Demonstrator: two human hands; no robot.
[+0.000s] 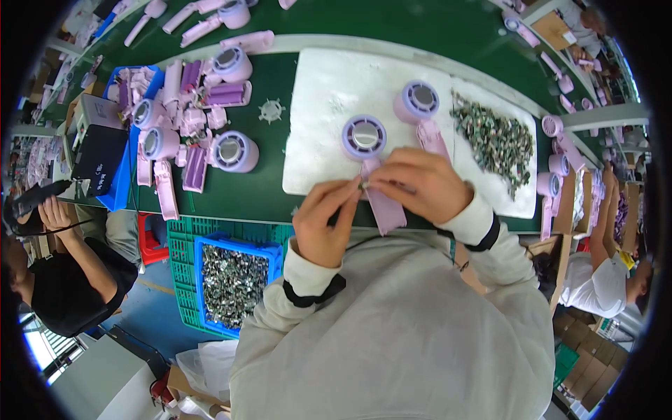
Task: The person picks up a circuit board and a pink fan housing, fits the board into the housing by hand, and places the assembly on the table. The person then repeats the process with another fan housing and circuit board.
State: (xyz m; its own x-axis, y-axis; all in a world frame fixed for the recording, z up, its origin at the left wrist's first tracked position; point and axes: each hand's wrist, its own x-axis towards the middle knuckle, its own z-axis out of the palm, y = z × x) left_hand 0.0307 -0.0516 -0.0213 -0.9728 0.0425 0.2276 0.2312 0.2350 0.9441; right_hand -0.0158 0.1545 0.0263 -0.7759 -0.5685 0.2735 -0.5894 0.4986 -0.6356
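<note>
Left hand (325,218), right hand (425,185): grips pinching small part (364,185) over fan handle (387,212); probably fitting step; next move wants careful alignment

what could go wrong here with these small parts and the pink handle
The small part at the fingertips of the left hand and right hand might slip and be hard to find. The pink handle reaches close to the table's edge, so a nudge could tip it off. The right sleeve might brush the loose pile nearby.
</note>
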